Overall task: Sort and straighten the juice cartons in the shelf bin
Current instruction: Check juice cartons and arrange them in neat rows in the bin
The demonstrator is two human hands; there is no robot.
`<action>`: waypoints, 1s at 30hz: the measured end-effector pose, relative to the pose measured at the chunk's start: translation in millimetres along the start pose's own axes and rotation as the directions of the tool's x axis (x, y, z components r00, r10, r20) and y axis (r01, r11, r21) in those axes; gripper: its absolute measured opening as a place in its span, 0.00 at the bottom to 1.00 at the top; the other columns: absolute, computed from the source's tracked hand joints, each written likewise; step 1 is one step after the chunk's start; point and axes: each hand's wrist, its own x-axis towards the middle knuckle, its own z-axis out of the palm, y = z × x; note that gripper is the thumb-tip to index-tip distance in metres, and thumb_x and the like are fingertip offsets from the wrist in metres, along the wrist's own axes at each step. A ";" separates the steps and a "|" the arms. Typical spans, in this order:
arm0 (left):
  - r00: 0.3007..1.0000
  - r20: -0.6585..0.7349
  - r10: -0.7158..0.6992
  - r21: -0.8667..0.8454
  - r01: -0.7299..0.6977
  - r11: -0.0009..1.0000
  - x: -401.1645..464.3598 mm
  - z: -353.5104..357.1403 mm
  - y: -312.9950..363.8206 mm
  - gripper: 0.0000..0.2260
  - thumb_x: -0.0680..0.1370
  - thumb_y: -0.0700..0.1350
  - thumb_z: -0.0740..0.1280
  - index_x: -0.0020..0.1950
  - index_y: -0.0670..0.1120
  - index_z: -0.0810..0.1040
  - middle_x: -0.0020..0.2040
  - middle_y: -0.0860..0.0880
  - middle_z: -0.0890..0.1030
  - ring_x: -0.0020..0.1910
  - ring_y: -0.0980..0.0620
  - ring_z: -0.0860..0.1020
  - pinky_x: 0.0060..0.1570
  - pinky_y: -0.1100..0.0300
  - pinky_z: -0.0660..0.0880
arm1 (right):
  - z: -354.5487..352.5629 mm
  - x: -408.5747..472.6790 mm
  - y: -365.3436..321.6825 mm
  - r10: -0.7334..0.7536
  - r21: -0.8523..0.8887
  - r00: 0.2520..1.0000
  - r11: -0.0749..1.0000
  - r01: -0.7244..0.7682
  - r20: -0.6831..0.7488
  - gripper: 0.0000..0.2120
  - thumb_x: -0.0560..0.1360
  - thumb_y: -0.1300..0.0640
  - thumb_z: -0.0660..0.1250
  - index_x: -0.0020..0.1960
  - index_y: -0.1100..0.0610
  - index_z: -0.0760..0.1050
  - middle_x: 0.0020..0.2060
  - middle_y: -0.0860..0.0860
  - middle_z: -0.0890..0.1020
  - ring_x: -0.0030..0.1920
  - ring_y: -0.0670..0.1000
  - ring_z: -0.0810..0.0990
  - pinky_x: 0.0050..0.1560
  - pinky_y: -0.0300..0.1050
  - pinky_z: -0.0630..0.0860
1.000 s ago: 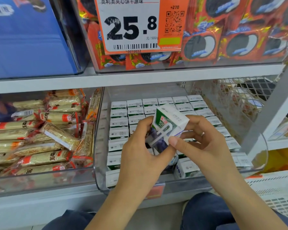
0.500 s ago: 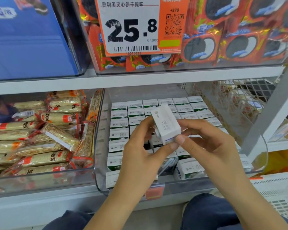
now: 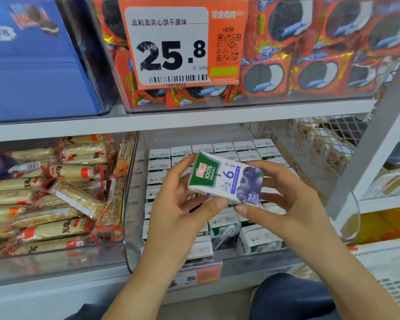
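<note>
Fingers [image 3: 183, 168] of both hands pinch one juice carton [image 3: 226, 179] above the bin [image 3: 131, 227].

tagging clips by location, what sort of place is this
Most likely a snack shop aisle: a price tag reading 25.8 on a bin of biscuit packs, with rows of juice cartons in a clear shelf bin.

Left hand [image 3: 171, 211] and right hand [image 3: 293, 204] raised, fingers curled, gripping

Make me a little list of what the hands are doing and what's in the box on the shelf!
left hand: holds the juice carton's green end
right hand: holds its blueberry end
juice carton: lifted above the bin, lying sideways, front facing up
clear bin: neat rows of cartons at back, some toppled in front
next bin: snack bars
</note>
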 end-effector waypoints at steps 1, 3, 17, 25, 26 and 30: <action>0.999 -0.016 0.029 0.049 -0.029 0.998 -1.1 0.0 -0.4 0.33 0.62 0.44 0.79 0.63 0.60 0.72 0.54 0.55 0.83 0.54 0.57 0.81 0.52 0.62 0.77 | -1.4 -0.5 -1.0 -0.019 -0.054 1.000 0.998 0.019 0.002 0.24 0.62 0.52 0.75 0.56 0.40 0.74 0.52 0.37 0.82 0.52 0.43 0.80 0.49 0.32 0.76; 0.995 -0.024 0.093 0.175 -0.087 0.981 -4.0 0.8 0.7 0.32 0.62 0.48 0.77 0.63 0.66 0.71 0.55 0.61 0.81 0.55 0.60 0.80 0.50 0.68 0.75 | -4.9 -1.2 -2.9 -0.054 -0.136 0.998 0.989 0.055 0.010 0.26 0.64 0.57 0.76 0.58 0.41 0.73 0.54 0.35 0.80 0.55 0.41 0.79 0.51 0.29 0.74; 0.966 -0.006 0.257 0.471 -0.224 0.853 -7.2 3.8 -1.3 0.34 0.66 0.50 0.76 0.65 0.72 0.66 0.61 0.67 0.73 0.58 0.63 0.75 0.51 0.75 0.71 | -10.2 -4.2 -5.2 -0.210 -0.237 0.976 0.947 0.216 0.052 0.27 0.65 0.61 0.72 0.59 0.39 0.74 0.62 0.36 0.74 0.62 0.41 0.73 0.50 0.34 0.76; 0.988 0.114 0.101 0.675 -0.152 0.722 -6.5 3.4 -7.5 0.26 0.62 0.53 0.75 0.56 0.61 0.71 0.53 0.65 0.74 0.54 0.66 0.73 0.49 0.78 0.66 | -3.0 -10.7 -5.6 -0.177 -0.271 0.983 0.945 0.184 0.050 0.40 0.62 0.47 0.76 0.69 0.34 0.62 0.56 0.35 0.75 0.57 0.40 0.75 0.53 0.27 0.69; 0.988 0.132 0.083 0.713 -0.153 0.685 -7.6 4.8 -9.0 0.25 0.63 0.50 0.75 0.59 0.58 0.72 0.52 0.66 0.73 0.55 0.63 0.73 0.49 0.75 0.67 | -0.5 -11.5 -4.6 -0.188 -0.309 0.980 0.930 0.199 0.064 0.41 0.62 0.47 0.76 0.69 0.34 0.61 0.55 0.35 0.76 0.56 0.40 0.75 0.54 0.28 0.69; 0.981 0.166 0.098 0.752 -0.190 0.631 -9.1 5.9 -11.6 0.26 0.65 0.38 0.73 0.61 0.52 0.75 0.49 0.65 0.71 0.53 0.59 0.71 0.44 0.73 0.67 | 8.8 -12.0 -3.0 -0.315 -0.460 0.942 0.823 0.332 0.118 0.36 0.65 0.43 0.71 0.71 0.41 0.62 0.54 0.41 0.76 0.56 0.41 0.73 0.55 0.31 0.69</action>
